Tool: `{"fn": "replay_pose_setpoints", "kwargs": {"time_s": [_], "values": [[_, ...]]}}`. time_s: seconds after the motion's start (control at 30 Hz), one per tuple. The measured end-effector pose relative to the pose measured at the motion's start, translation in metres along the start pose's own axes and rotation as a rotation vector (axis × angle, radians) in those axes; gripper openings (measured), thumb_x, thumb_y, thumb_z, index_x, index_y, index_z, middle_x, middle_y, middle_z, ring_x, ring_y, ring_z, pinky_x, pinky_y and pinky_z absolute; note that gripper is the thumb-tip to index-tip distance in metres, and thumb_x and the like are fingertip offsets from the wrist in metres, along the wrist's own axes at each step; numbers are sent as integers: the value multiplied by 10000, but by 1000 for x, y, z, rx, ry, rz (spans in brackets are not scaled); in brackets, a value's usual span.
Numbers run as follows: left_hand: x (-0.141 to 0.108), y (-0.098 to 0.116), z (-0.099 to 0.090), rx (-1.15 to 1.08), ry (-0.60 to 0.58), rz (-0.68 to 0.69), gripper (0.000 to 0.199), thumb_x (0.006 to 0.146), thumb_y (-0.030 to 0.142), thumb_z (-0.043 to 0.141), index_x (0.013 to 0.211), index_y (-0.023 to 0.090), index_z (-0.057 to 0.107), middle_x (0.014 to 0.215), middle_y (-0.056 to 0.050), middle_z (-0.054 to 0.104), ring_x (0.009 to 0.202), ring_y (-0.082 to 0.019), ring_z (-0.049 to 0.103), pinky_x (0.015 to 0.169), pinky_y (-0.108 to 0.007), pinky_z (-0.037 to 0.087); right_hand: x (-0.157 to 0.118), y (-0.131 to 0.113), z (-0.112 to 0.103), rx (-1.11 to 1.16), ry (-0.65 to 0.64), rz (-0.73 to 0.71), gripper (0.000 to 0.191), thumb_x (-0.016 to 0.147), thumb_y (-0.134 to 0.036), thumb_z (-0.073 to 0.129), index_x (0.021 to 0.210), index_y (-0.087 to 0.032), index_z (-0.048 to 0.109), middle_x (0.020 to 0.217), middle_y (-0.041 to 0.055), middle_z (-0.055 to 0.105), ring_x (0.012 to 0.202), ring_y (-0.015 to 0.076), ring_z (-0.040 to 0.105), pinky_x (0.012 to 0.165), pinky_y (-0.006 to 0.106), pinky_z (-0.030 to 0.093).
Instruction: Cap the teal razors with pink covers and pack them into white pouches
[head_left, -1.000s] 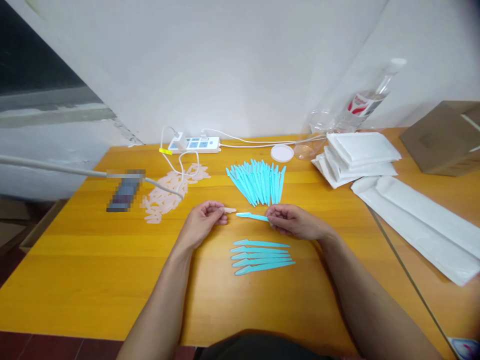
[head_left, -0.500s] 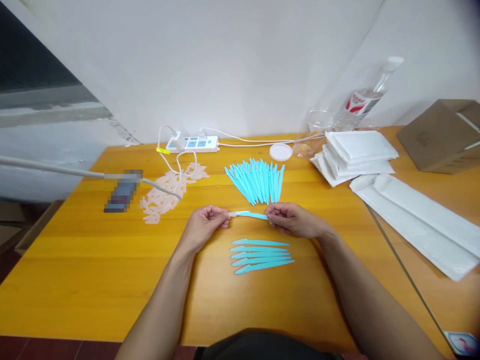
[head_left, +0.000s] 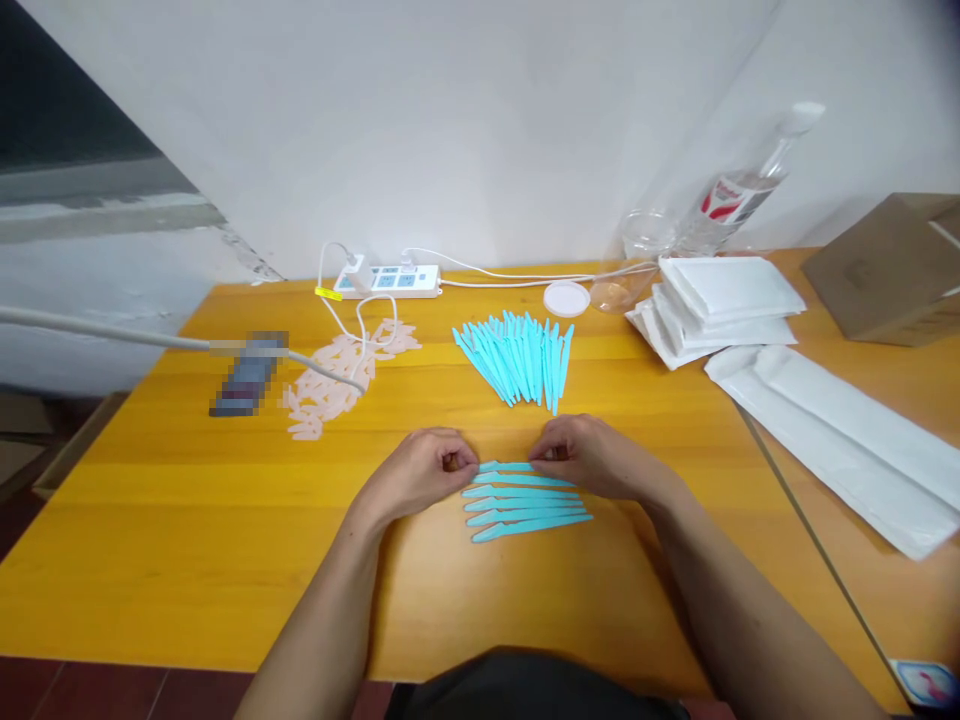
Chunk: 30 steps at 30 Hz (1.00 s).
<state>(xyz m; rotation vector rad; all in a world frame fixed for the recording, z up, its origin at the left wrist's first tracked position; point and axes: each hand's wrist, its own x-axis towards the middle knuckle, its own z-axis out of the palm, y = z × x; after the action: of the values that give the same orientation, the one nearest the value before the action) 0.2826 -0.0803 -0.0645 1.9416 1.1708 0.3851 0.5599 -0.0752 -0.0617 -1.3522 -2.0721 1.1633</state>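
Observation:
A blue stick-like piece (head_left: 514,467) lies level at the top of a row of several similar blue pieces (head_left: 529,505). My left hand (head_left: 427,468) pinches its left end, and my right hand (head_left: 589,455) pinches its right end. Both hands are closed, with the fingertips low over the table. Behind them is a fanned pile of blue pieces (head_left: 517,358). Small pale pink pieces (head_left: 330,385) are scattered to the left, beneath a white cable.
A power strip (head_left: 401,281), a round white lid (head_left: 566,299) and a clear container (head_left: 619,285) stand near the wall. White packets (head_left: 731,290), long white pouches (head_left: 840,440), a bottle (head_left: 739,205) and a cardboard box (head_left: 885,270) are at right. A blurred dark object (head_left: 251,375) lies left.
Both hands have moved down toward me with the blue piece, from above the row to its top edge. The pale pink part seen at its left end earlier is now hidden by my left fingers.

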Motion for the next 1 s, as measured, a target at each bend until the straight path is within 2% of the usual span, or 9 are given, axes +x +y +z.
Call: {"fn": "replay_pose_setpoints", "kwargs": {"time_s": [0.07, 0.13, 0.23, 0.3, 0.37, 0.5, 0.63, 0.83, 1.0], "values": [[2, 2, 1, 33, 18, 33, 167, 911, 287, 621, 839, 206, 749, 787, -10, 689, 673, -134, 607, 608, -234, 441, -1, 0, -2, -30, -55, -22, 222, 798, -374, 672, 695, -190, 743, 660, 16, 687, 612, 141, 546, 583, 258, 363], [4, 4, 5, 60, 71, 111, 186, 921, 299, 633, 1025, 230, 772, 945, -43, 720, 810, -164, 655, 711, -261, 493, 1, 3, -4, -38, -34, 5, 281, 839, -417, 627, 718, -189, 738, 632, 7, 662, 594, 139, 532, 563, 255, 352], [9, 9, 14, 127, 92, 269, 345, 916, 312, 669, 1256, 275, 710, 1207, -79, 695, 1091, -229, 639, 944, -352, 494, 8, 15, -7, -49, 231, 145, 364, 870, -492, 585, 726, -183, 713, 614, 8, 628, 574, 141, 511, 555, 263, 352], [11, 13, 20, 174, 38, 328, 330, 922, 303, 667, 1250, 290, 712, 1242, -70, 694, 1145, -244, 621, 1010, -392, 463, 16, 25, -9, -62, 459, 252, 376, 856, -522, 600, 735, -179, 694, 637, 22, 640, 584, 152, 531, 575, 274, 375], [12, 17, 24, 197, -8, 341, 274, 929, 292, 661, 1192, 284, 736, 1207, -58, 713, 1123, -241, 633, 1010, -400, 460, 25, 34, -10, -77, 579, 324, 369, 828, -537, 632, 777, -177, 692, 678, 41, 673, 615, 174, 577, 609, 286, 408], [12, 17, 24, 120, -31, 359, 265, 936, 291, 654, 1185, 251, 735, 1168, -66, 729, 1096, -228, 656, 980, -369, 487, 44, 42, -11, -134, 584, 406, 405, 815, -544, 645, 932, -162, 714, 761, 75, 725, 696, 214, 652, 688, 310, 464], [13, 6, 14, 7, 132, 309, 297, 963, 307, 619, 1236, 241, 716, 1182, -91, 720, 1085, -213, 667, 970, -348, 507, 60, 40, -17, -279, 599, 500, 369, 809, -467, 655, 977, -150, 745, 893, 116, 759, 839, 248, 689, 781, 322, 479], [11, -27, -12, -47, 338, 111, 271, 957, 361, 616, 1138, 212, 751, 1119, -89, 737, 1004, -202, 688, 909, -325, 527, 70, 31, -27, -287, 506, 530, 194, 773, -349, 651, 746, -177, 737, 741, 100, 746, 803, 256, 704, 753, 313, 473], [15, -55, -43, 187, 595, -84, 293, 930, 381, 602, 1070, 174, 756, 1027, -87, 746, 851, -204, 682, 767, -316, 527, 71, 32, -30, -187, 471, 528, 159, 747, -282, 670, 623, -183, 678, 609, 76, 707, 704, 234, 708, 700, 297, 487]]}}
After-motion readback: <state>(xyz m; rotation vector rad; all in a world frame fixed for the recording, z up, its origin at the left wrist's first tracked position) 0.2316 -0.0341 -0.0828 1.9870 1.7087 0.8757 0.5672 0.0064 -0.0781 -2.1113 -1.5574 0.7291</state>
